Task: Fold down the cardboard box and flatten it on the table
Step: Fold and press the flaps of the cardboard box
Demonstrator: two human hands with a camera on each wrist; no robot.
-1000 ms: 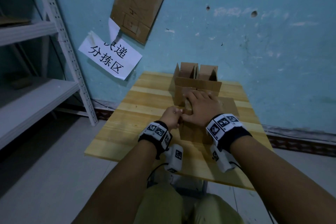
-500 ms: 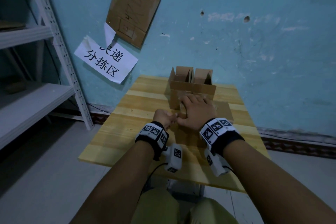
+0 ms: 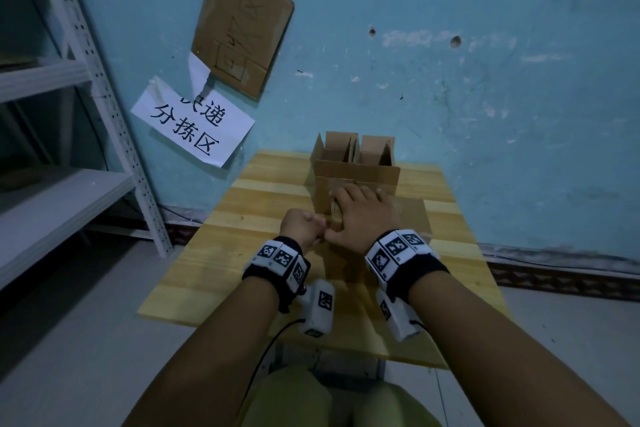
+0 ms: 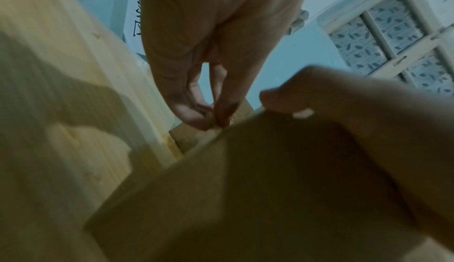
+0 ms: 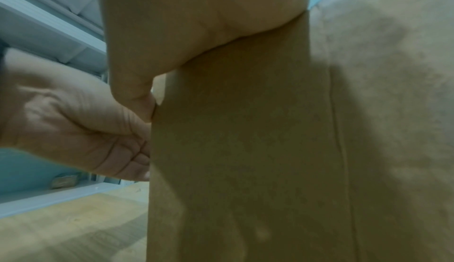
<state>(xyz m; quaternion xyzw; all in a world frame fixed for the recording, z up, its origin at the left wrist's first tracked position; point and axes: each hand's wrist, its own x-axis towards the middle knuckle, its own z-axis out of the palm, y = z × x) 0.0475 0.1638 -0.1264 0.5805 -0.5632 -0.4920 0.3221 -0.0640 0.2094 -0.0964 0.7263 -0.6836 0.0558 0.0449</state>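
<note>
Cardboard box [image 3: 356, 173] sits at the far end of the tabletop [image 3: 221, 253], near the blue wall; back part is upright w/ top flaps open, front panel laid down toward the person. Right hand [image 3: 363, 215] lies flat on that panel, fingers straight & spread, palm pressing. Left hand [image 3: 301, 224] is at the panel's left edge, fingers curled and pinching the cardboard edge, thumb meeting them, as the left wrist view shows (blurry though).

Risks from here, as I judge them:
- Back half isn't collapsed. Press only on the front panel & the upright part may spring back or tip rather than fold, since nothing holds it.
- Box is close to the wall. Push fwd hard and it could slide into the wall or skew sideways off the crease line, giving a crooked fold.
- Left pinch is on a thin edge; pull too sharply and the cardboard may tear or crumple at the corner instead of bending on the score.
- If the right palm lifts before the crease sets, the panel prob. pops up again.
- Open flaps at the back could jam under the walls as they go down, leaving a lump, not flat.

Light is dim, so crease lines can't be made out well.
</note>
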